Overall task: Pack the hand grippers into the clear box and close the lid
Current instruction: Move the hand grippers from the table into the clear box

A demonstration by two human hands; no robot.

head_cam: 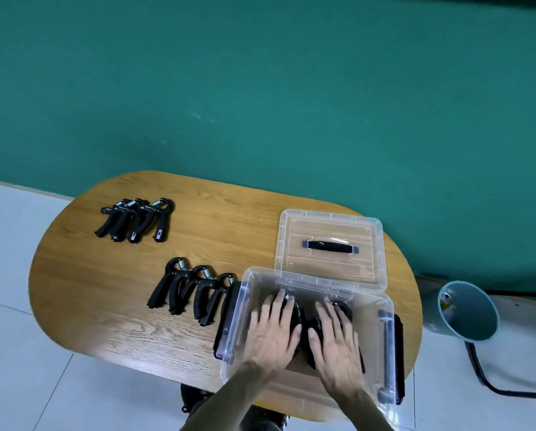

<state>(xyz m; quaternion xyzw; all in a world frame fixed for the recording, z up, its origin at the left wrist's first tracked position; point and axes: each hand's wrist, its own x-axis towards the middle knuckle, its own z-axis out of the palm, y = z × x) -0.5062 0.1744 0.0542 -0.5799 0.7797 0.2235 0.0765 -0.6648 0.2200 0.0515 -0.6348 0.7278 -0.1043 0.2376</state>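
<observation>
- Both hands, left hand and right hand, spread flat inside clear box at table's near right edge, pressing hand grippers down, probably settling them.
- Lid lies off, behind box.
- Loose grippers wait mid-table; further cluster at far left.

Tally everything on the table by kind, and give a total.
Grippers outside the box: 6, namely 3 in the far group and 3 in the near group
Grippers in the box, under the hands: count hidden
Box: 1
Lid: 1
Total countable: 8
</observation>
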